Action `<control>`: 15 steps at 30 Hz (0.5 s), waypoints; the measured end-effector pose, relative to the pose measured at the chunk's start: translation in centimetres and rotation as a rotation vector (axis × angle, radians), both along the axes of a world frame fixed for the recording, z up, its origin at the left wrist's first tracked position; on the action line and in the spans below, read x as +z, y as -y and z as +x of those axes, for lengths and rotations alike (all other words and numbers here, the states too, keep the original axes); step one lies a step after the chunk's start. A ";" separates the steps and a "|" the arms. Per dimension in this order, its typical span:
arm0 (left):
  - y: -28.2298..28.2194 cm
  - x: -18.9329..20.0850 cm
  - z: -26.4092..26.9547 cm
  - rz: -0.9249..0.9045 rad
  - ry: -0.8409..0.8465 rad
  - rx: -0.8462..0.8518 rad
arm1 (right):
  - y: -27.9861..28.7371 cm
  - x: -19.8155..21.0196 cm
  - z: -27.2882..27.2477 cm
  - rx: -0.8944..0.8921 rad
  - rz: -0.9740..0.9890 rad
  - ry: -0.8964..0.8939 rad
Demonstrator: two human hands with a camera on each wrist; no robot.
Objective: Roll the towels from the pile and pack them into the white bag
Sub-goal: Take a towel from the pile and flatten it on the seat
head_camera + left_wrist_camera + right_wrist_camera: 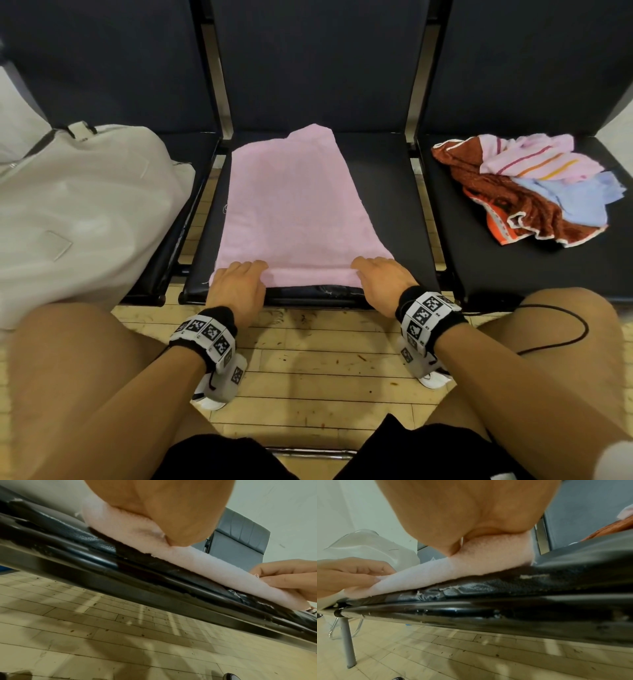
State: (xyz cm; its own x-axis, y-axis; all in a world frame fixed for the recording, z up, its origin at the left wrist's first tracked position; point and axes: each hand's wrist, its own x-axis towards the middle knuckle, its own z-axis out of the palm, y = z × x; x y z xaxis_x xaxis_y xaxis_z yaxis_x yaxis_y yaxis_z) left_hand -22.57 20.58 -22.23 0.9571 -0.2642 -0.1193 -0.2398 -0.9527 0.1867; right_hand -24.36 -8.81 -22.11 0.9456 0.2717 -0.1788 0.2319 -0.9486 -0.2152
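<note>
Wood floor (308, 370) sits closest, under the bare knees, then a row of dark seats w/ tall backs

Nearest on the middle seat (387, 192) is the front edge of the pink towel (291, 198). Left hand (236, 284) is on the left corner, right hand (383, 277) on the right corner. Fingers of both curl over the edge & pinch it, w/ a small fat fold turned up under them. Prob this is the start of the roll, one hand at each end so it goes even. Towel lies flat & long, away from the person, so it can roll straight back

Farther right, the pile (524, 192) waits on the next seat: brown, striped pink & blue towels, all loose

Left seat has the white bag (85, 212), slumped. Can't tell if it's open or what's inside
</note>
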 end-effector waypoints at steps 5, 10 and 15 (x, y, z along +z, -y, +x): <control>0.3 0.0 -0.5 -0.011 -0.024 0.037 | 0.1 0.0 -0.4 -0.041 0.085 -0.005; -0.2 -0.3 0.0 -0.014 0.179 -0.005 | 0.3 -0.8 0.1 0.039 0.003 0.224; 0.5 -0.3 -0.9 -0.027 0.113 -0.114 | -1.0 -0.6 -0.8 0.071 0.009 0.113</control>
